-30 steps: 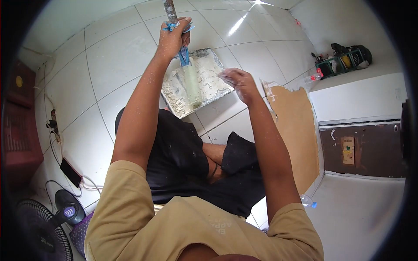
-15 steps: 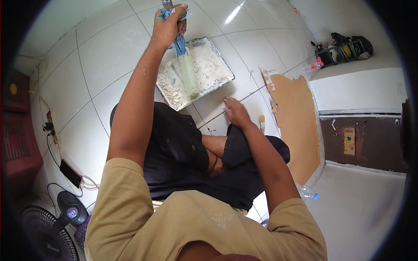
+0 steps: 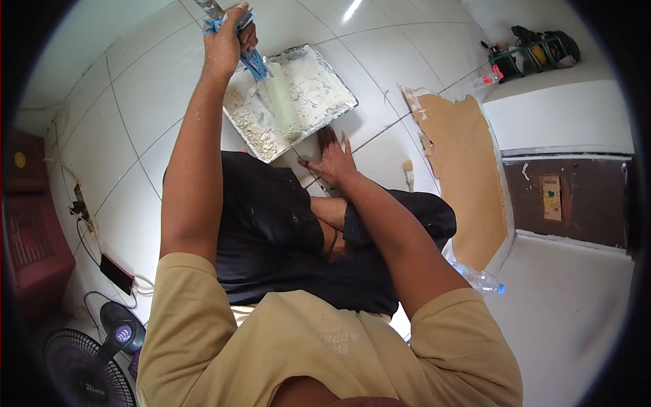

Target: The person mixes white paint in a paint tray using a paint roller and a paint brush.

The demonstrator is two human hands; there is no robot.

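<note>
A paint roller with a pale green sleeve (image 3: pixel 283 108) rests in a shallow tray (image 3: pixel 349 107) coated with off-white, lumpy paint or filler. My left hand (image 3: pixel 229 39) is wrapped round the roller's handle, where blue strips are tied, beyond the tray's far left edge. Close to the tray's near edge is my right hand (image 3: pixel 336 163), its fingers spread and nothing in it. Whether its fingertips touch the tray or only the floor is hard to tell. A flat paintbrush (image 3: pixel 408 175) lies on the tiles to the right of that hand.
Torn brown paper or card (image 3: pixel 468 169) covers the floor at right. A plastic bottle (image 3: pixel 483 281) lies beside my right arm. At left are a phone (image 3: pixel 116 273) with cables and a fan (image 3: pixel 88 376). A green rack (image 3: pixel 539 57) sits on the ledge.
My right hand has moved left and forward to the tray's edge, fingers now spread wider. In view, the left hand, roller and tray sit further left, and the roller handle is more tilted.
</note>
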